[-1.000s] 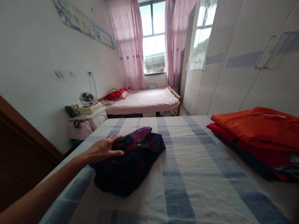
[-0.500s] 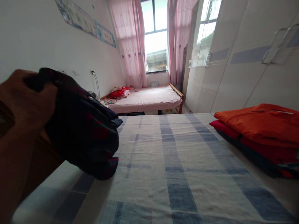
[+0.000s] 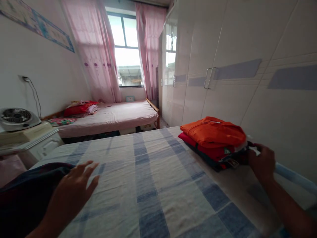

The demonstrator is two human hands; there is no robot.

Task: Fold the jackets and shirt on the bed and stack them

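A dark blue plaid shirt (image 3: 32, 188), with hints of red, lies at the lower left of the bed, partly cut off by the frame's edge. My left hand (image 3: 70, 190) is beside its right end, fingers stretched and apart, gripping nothing. On the right side of the bed sits a pile of folded clothes (image 3: 213, 132), orange on top with red and dark pieces beneath. My right hand (image 3: 262, 162) has its fingers closed on the pile's right edge, where a dark cloth and a small white piece show. Exactly which layers it pinches is hidden.
The bed has a white and blue checked sheet (image 3: 121, 185). White wardrobes (image 3: 228, 99) line the right wall. Beyond is a second bed (image 3: 123, 112) with a pink sheet and red cloth (image 3: 80, 108). A fan (image 3: 18, 117) stands on a cabinet (image 3: 47, 142) at left.
The plaid shirt, held up by my left hand before, now lies low at the left and that hand has opened. My right hand has appeared at the clothes pile. The view has turned right.
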